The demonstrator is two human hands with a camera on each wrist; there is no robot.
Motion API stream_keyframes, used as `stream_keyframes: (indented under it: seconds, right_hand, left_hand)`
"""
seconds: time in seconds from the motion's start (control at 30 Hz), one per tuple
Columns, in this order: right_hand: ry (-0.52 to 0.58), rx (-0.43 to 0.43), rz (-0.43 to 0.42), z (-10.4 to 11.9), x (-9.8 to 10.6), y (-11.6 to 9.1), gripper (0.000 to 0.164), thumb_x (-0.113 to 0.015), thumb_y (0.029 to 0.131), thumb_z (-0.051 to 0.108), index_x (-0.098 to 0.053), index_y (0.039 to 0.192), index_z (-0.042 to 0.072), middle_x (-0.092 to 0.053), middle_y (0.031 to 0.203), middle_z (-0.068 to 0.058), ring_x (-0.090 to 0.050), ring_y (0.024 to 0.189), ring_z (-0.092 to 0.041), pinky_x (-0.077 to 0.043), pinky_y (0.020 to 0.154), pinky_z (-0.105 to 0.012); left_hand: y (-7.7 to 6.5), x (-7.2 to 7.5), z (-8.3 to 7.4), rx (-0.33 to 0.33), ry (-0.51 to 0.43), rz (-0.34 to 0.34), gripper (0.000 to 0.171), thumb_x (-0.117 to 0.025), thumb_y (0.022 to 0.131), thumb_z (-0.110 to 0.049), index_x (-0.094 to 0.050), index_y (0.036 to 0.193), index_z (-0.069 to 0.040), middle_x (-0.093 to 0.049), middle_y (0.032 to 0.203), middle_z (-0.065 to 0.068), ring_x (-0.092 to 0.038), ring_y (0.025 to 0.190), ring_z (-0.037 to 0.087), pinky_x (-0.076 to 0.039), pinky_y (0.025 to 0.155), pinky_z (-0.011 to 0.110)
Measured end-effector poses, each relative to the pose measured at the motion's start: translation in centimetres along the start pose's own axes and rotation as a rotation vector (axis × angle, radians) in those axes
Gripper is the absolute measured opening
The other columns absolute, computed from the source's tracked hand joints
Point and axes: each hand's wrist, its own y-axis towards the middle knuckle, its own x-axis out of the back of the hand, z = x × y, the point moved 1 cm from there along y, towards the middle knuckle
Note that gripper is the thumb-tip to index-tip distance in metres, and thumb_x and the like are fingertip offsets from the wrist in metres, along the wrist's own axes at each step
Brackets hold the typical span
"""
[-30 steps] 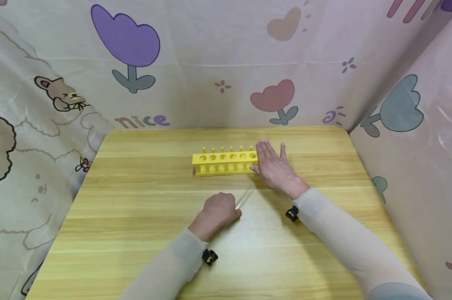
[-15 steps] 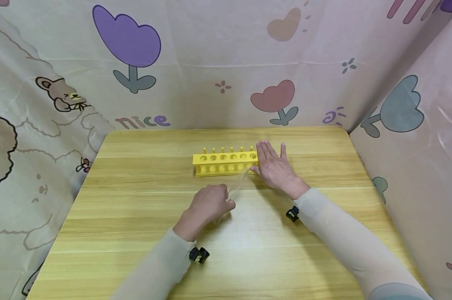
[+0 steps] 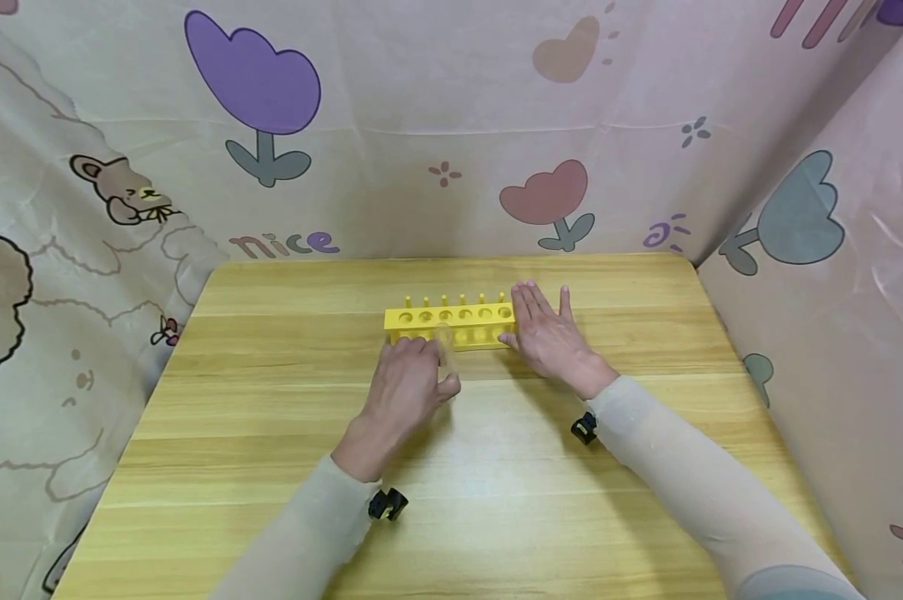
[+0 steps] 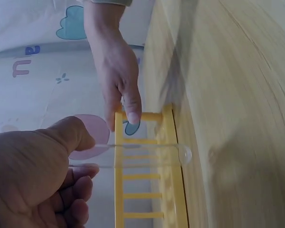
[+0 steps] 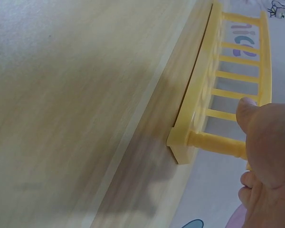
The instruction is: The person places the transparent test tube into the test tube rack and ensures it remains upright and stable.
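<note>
My left hand (image 3: 398, 387) pinches a clear, empty-looking test tube (image 3: 446, 354) between thumb and fingers, in front of a yellow test tube rack (image 3: 475, 317). In the left wrist view, the tube's rounded end (image 4: 185, 154) points down toward the table and the tube overlaps the rack's front. Whether it touches the rack cannot be told. At the rack's right end rests my right hand (image 3: 552, 342), fingers extended along that end and thumb across the front. The right wrist view shows the thumb (image 5: 247, 111) by the rack's upper plate.
A row of round holes runs along the rack's top plate, with short pegs (image 3: 462, 298) behind. The rack stands on a wooden table (image 3: 271, 400) near its back edge. Patterned curtains (image 3: 391, 125) hang at the back and both sides. Black wrist mounts (image 3: 388, 504) sit at both sleeves.
My left hand has moved left and forward toward the rack, bringing the test tube from a slanted position to upright before the rack. The right hand and the rack have stayed in place.
</note>
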Motion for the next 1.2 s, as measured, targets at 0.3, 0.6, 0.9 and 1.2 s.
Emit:
stream_keyframes:
  seconds: [0.3,0.6,0.9,1.2]
  right_hand:
    - [-0.002,0.009,-0.004,0.0,0.0,0.0,0.088,-0.043,0.110,0.053,-0.003,0.167,0.000,-0.007,0.176,-0.019,-0.002,0.164,-0.033,0.013,0.124,-0.066]
    - [-0.011,0.029,-0.019,0.0,0.0,0.0,0.086,-0.042,0.111,0.052,-0.004,0.167,-0.001,-0.007,0.175,-0.021,-0.004,0.164,-0.036,0.006,0.128,-0.063]
    - [0.013,0.058,-0.024,0.1,0.1,0.0,0.086,-0.044,0.111,0.049,-0.006,0.165,-0.007,-0.011,0.173,-0.028,-0.007,0.163,-0.040,-0.007,0.131,-0.051]
    - [0.012,0.059,-0.021,0.1,0.0,-0.1,0.086,-0.042,0.111,0.049,-0.005,0.165,-0.007,-0.009,0.173,-0.027,-0.007,0.163,-0.041,-0.007,0.131,-0.052]
  left_hand:
    - [0.7,0.9,1.2,-0.082,0.025,-0.015,0.027,-0.075,0.092,-0.031,-0.072,0.096,-0.005,-0.070,0.086,0.007,-0.059,0.082,0.026,-0.044,0.077,0.042]
    - [2.8,2.8,2.2,-0.003,0.008,0.042,0.028,-0.068,0.094,-0.033,-0.072,0.096,-0.006,-0.066,0.085,0.006,-0.054,0.078,0.026,-0.039,0.074,0.040]
    - [4.2,4.0,2.9,0.048,0.000,0.072,0.029,-0.064,0.095,-0.033,-0.071,0.100,-0.005,-0.065,0.088,0.007,-0.054,0.082,0.029,-0.040,0.077,0.041]
    - [5.8,5.6,4.0,0.098,-0.051,0.084,0.026,-0.069,0.097,-0.034,-0.070,0.094,-0.008,-0.061,0.083,0.006,-0.055,0.084,0.030,-0.042,0.082,0.046]
